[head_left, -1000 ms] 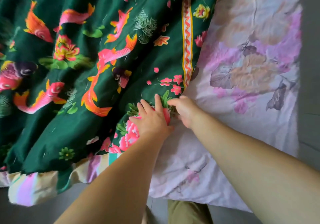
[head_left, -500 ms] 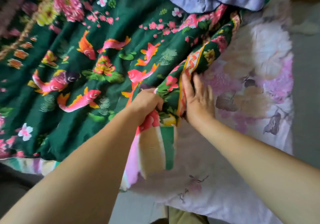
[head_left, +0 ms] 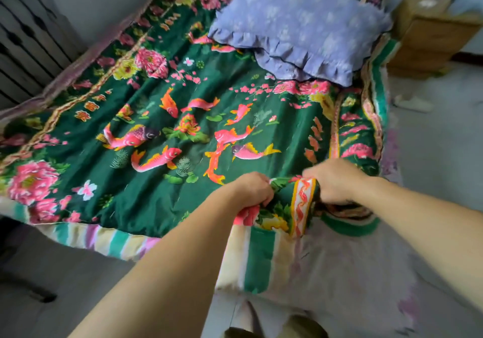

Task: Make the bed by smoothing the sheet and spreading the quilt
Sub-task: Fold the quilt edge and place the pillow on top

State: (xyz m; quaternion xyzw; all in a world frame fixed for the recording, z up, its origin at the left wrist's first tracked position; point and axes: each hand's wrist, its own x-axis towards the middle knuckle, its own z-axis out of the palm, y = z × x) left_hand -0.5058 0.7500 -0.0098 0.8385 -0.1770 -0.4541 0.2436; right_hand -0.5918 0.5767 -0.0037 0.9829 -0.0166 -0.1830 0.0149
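At the bed's foot, your left hand (head_left: 254, 190) and right hand (head_left: 333, 180) now both clench the green koi quilt (head_left: 156, 139) corner, lifted off the pale floral sheet (head_left: 352, 267); earlier the right lay flat.

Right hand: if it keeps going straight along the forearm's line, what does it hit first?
The right hand points up and left across the bed, so it would first meet the bunched quilt it grips, likely near the fish print; depth is unclear.
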